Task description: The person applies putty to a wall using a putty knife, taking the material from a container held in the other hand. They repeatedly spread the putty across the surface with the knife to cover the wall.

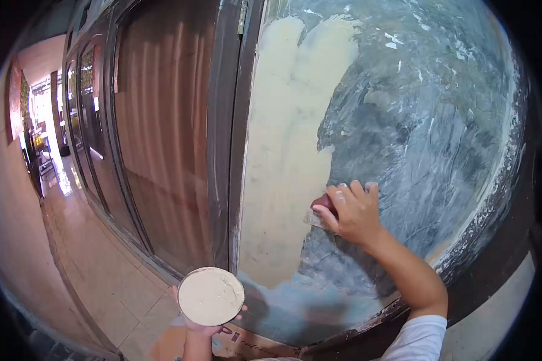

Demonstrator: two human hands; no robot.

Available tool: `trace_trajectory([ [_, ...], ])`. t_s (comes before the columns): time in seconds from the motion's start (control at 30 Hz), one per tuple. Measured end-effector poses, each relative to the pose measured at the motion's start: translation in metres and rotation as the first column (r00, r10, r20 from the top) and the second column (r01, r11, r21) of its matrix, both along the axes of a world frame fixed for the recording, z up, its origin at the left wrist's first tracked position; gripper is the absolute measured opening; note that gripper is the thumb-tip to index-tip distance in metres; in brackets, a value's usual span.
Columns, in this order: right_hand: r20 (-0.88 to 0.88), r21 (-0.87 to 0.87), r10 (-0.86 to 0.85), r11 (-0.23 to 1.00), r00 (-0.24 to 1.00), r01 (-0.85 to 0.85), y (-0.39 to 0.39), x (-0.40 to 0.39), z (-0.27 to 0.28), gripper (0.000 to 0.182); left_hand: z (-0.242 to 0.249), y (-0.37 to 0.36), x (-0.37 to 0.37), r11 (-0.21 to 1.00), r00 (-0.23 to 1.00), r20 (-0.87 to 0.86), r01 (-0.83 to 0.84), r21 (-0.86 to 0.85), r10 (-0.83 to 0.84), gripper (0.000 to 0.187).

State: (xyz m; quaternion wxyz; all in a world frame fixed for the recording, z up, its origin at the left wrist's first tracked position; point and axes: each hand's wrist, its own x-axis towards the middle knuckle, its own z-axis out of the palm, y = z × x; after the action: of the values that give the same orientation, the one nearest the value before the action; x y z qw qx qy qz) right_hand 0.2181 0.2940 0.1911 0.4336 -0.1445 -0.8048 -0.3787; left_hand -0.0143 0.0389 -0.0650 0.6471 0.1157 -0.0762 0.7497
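My right hand [355, 210] is wrapped around the reddish-brown handle of a putty knife [315, 219], its blade against the wall at the edge of the cream coat. That coat of cream putty [286, 144] covers the left strip of the wall, while bare grey, streaked wall [397, 156] shows to the right. Low in the view, my left hand [206, 330] supports a round tub of cream putty [211, 296] from beneath, with fingers at its rim. White smears mark the fingers of my right hand.
A dark door frame [224, 144] borders the wall on the left, beside a glazed panel with a brown curtain [165, 120]. A tiled walkway [96, 253] runs back to the left. Printed cardboard [247, 342] lies on the floor below the wall.
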Motion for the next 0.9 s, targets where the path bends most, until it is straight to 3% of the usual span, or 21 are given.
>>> trace_trajectory([
  [0.03, 0.104, 0.063, -0.029, 0.998, 0.994, 0.023, -0.002, -0.001, -0.004, 0.036, 0.000, -0.001, 0.001, 1.000, 1.000, -0.002, 0.004, -0.003, -0.004, 0.106],
  [0.13, -0.305, 0.188, -0.062, 0.974, 0.950, 0.124, 0.007, 0.007, 0.074, 0.035, 0.002, 0.005, 0.002, 0.999, 1.000, -0.023, 0.019, 0.038, -0.018, 0.108],
  [0.17, -0.304, 0.184, -0.068, 0.975, 0.950, 0.128, 0.010, 0.014, 0.091, 0.035, 0.001, 0.005, 0.002, 0.998, 0.999, -0.026, 0.036, 0.046, -0.035, 0.107],
  [0.23, -0.495, 0.201, 0.016, 0.975, 0.869, 0.096, 0.016, 0.026, 0.109, 0.036, 0.007, 0.004, 0.002, 0.996, 0.997, -0.033, 0.068, 0.064, -0.066, 0.106],
  [0.27, -0.495, 0.199, 0.015, 0.975, 0.869, 0.097, 0.011, 0.026, 0.096, 0.036, 0.010, -0.003, 0.006, 0.994, 0.990, 0.098, 0.093, 0.059, -0.098, 0.105],
  [0.37, -0.141, -0.016, 0.081, 0.996, 0.987, -0.084, -0.002, 0.022, 0.020, 0.037, -0.003, -0.003, -0.002, 0.991, 0.992, 0.040, 0.117, 0.069, -0.120, 0.105],
  [0.4, 0.012, -0.087, -0.024, 0.996, 1.000, 0.025, -0.004, 0.021, -0.004, 0.037, -0.006, -0.001, -0.003, 0.991, 0.993, 0.041, 0.111, 0.074, -0.115, 0.105],
  [0.43, 0.070, 0.030, -0.026, 0.999, 0.997, 0.024, -0.002, 0.015, -0.016, 0.036, -0.009, 0.000, -0.003, 0.996, 0.997, 0.027, 0.077, 0.052, -0.078, 0.105],
  [0.5, 0.033, 0.100, -0.104, 0.990, 0.994, 0.100, 0.003, 0.017, 0.007, 0.034, -0.009, 0.000, -0.004, 0.999, 0.999, -0.001, 0.043, 0.025, -0.043, 0.105],
  [0.57, -0.304, 0.117, -0.039, 0.990, 0.952, 0.078, 0.001, 0.018, 0.061, 0.033, -0.008, 0.003, -0.001, 0.996, 0.999, -0.005, 0.038, 0.075, -0.038, 0.105],
  [0.6, -0.304, 0.112, -0.043, 0.990, 0.952, 0.081, 0.006, 0.024, 0.076, 0.033, -0.006, -0.001, -0.003, 0.988, 0.990, 0.027, 0.135, 0.076, -0.137, 0.106],
  [0.63, -0.426, 0.123, -0.017, 0.989, 0.904, 0.077, 0.012, 0.033, 0.088, 0.034, -0.006, -0.003, 0.000, 0.988, 0.990, 0.029, 0.137, 0.071, -0.140, 0.106],
  [0.67, -0.541, 0.135, 0.012, 0.988, 0.841, 0.073, 0.015, 0.038, 0.091, 0.035, 0.004, -0.006, 0.005, 0.996, 0.991, 0.109, 0.081, 0.025, -0.083, 0.106],
  [0.7, -0.540, 0.132, 0.007, 0.988, 0.842, 0.076, 0.009, 0.035, 0.079, 0.035, 0.009, -0.008, 0.007, 0.999, 0.983, 0.183, 0.030, -0.025, -0.025, 0.107],
  [0.77, -0.265, -0.015, 0.028, 0.999, 0.964, -0.033, -0.008, 0.026, 0.032, 0.035, -0.009, -0.004, 0.000, 0.998, 0.985, 0.168, 0.025, 0.065, -0.035, 0.114],
  [0.83, 0.005, -0.084, -0.016, 0.996, 1.000, 0.017, -0.006, 0.020, -0.011, 0.035, -0.017, -0.007, -0.006, 0.991, 0.987, 0.128, 0.085, 0.106, -0.098, 0.114],
  [0.9, 0.028, 0.009, -0.097, 0.995, 0.995, 0.096, -0.002, 0.017, 0.005, 0.034, -0.023, -0.004, -0.011, 0.991, 0.992, 0.095, 0.077, 0.112, -0.088, 0.113],
])
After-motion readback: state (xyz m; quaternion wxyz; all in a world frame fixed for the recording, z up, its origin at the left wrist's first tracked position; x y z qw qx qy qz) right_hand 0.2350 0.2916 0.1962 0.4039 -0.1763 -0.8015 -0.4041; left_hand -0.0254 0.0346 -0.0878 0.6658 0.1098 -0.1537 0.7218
